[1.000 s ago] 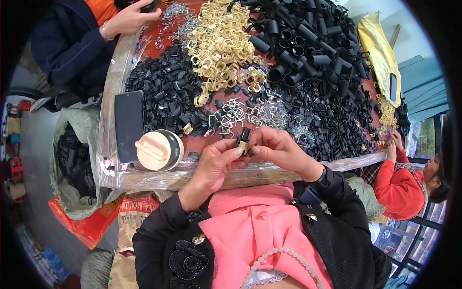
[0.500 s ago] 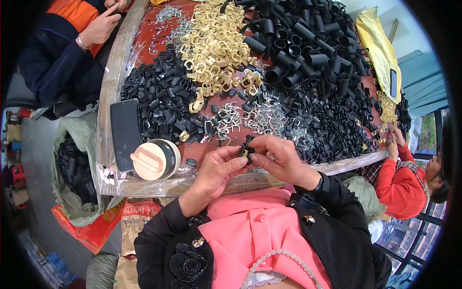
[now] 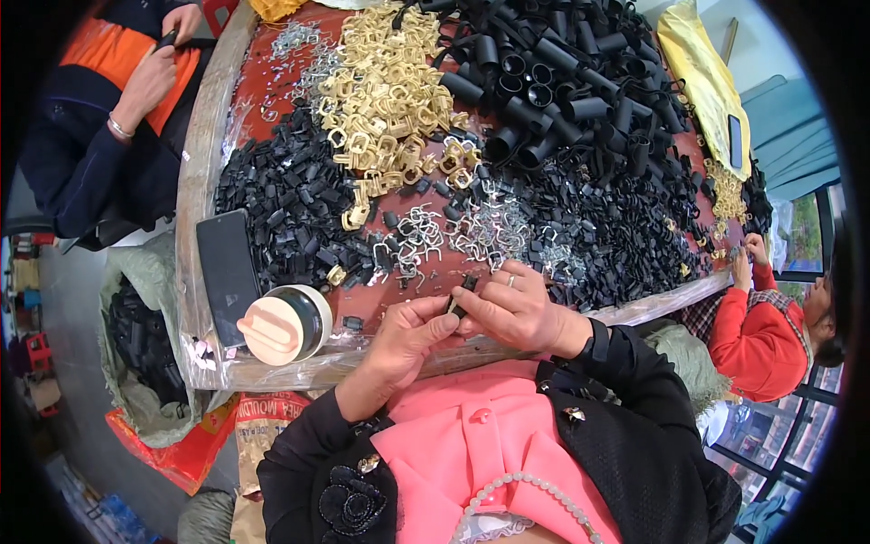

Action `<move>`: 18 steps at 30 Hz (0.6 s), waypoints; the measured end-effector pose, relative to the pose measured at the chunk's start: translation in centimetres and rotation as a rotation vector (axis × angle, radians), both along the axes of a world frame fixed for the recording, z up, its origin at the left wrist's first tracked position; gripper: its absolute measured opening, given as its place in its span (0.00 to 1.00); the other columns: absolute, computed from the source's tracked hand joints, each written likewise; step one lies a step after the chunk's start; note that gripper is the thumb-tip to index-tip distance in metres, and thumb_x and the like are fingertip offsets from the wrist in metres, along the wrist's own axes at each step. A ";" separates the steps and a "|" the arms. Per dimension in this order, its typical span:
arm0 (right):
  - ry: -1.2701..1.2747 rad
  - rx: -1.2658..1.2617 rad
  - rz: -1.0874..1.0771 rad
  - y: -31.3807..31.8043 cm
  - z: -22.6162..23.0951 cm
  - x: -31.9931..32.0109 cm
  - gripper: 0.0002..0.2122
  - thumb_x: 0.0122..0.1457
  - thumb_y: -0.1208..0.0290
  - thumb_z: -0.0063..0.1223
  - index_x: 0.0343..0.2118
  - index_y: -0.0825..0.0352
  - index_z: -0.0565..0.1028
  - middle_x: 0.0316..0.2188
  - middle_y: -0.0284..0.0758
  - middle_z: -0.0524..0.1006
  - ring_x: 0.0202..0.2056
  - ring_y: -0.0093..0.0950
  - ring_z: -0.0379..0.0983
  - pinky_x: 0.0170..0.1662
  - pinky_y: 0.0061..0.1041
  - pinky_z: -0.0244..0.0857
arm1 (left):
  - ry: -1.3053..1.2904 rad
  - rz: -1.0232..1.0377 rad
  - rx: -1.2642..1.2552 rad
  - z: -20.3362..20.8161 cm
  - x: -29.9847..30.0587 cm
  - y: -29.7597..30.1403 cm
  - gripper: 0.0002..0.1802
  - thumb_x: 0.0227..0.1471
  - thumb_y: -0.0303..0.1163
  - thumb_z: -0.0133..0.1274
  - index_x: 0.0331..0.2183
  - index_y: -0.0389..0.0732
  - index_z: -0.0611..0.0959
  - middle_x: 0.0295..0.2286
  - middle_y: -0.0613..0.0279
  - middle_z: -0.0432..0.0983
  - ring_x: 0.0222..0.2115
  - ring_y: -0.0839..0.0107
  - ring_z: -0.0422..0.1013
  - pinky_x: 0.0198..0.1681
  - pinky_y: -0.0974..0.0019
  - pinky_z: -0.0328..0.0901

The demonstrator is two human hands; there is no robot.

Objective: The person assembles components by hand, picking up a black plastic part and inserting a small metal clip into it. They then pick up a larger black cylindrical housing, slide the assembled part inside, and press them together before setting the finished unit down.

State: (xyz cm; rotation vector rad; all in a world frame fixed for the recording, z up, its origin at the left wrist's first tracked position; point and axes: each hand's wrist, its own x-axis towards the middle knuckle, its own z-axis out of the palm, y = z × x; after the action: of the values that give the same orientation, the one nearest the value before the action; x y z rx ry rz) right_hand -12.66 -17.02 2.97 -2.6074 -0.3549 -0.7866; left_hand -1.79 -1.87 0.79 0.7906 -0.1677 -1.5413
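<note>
Over the table's near edge, both my hands hold one small black plastic part (image 3: 465, 288) between them. My left hand (image 3: 404, 341) pinches its lower end between thumb and fingers. The fingers of my right hand (image 3: 515, 310) are closed on its upper end and partly cover it. Just beyond my hands lie loose silver bent-wire clips (image 3: 494, 228). Farther off is a heap of cream-coloured plastic rings (image 3: 385, 104). Small black plastic pieces lie in a left pile (image 3: 285, 204) and a right pile (image 3: 625, 240).
Black tubes (image 3: 566, 77) are heaped at the far right. A dark phone (image 3: 227, 272) and a lidded jar (image 3: 276, 328) stand at the table's left corner. A sack (image 3: 136, 313) of black parts is beside it. Co-workers sit at the left (image 3: 109, 118) and right (image 3: 757, 335).
My right hand has turned so its back shows more, its fingers now over the black part. The left hand keeps its pinch. The co-worker at the left has shifted their hands.
</note>
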 end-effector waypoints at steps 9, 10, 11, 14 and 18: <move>0.003 -0.043 -0.187 -4.6 0.4 0.9 0.14 0.38 0.78 0.55 0.33 0.69 0.71 0.20 0.33 0.68 0.20 0.28 0.64 0.23 0.25 0.59 | -0.111 0.020 0.000 -0.7 0.7 0.0 0.13 0.50 0.32 0.44 0.37 0.34 0.72 0.27 0.61 0.72 0.24 0.77 0.69 0.28 0.76 0.66; -0.034 -0.053 -0.273 -6.6 -0.1 1.3 0.14 0.38 0.81 0.53 0.33 0.69 0.71 0.22 0.36 0.70 0.21 0.31 0.65 0.24 0.26 0.60 | -0.141 0.023 -0.013 -0.9 0.8 0.2 0.13 0.50 0.32 0.44 0.37 0.34 0.72 0.27 0.61 0.72 0.23 0.77 0.69 0.27 0.76 0.65; 0.001 -0.113 -0.404 -8.5 -0.1 1.9 0.14 0.39 0.81 0.52 0.33 0.68 0.71 0.24 0.37 0.70 0.24 0.33 0.66 0.26 0.27 0.61 | -0.139 0.023 -0.014 -1.0 0.9 0.1 0.13 0.50 0.32 0.44 0.37 0.34 0.72 0.27 0.61 0.72 0.23 0.77 0.69 0.27 0.76 0.65; 0.205 -0.344 -0.621 -15.0 -1.0 2.2 0.13 0.43 0.76 0.48 0.35 0.64 0.71 0.28 0.33 0.71 0.31 0.33 0.67 0.31 0.28 0.61 | -0.162 0.003 -0.013 -0.9 0.8 -0.2 0.12 0.50 0.32 0.45 0.35 0.35 0.73 0.26 0.61 0.71 0.22 0.78 0.68 0.26 0.77 0.65; 0.376 -0.386 -0.573 -16.5 -1.2 2.7 0.13 0.44 0.74 0.48 0.36 0.64 0.70 0.30 0.34 0.70 0.33 0.33 0.67 0.35 0.28 0.60 | -0.171 0.000 0.020 -1.0 0.8 0.0 0.14 0.49 0.33 0.46 0.37 0.35 0.71 0.28 0.59 0.72 0.24 0.75 0.70 0.27 0.75 0.66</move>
State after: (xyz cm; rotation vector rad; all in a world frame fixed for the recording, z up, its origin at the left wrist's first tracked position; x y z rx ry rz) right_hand -10.00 -33.54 1.81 -3.1898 0.4091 -0.3890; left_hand -1.02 -1.83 -0.20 0.9384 -0.2789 -1.4773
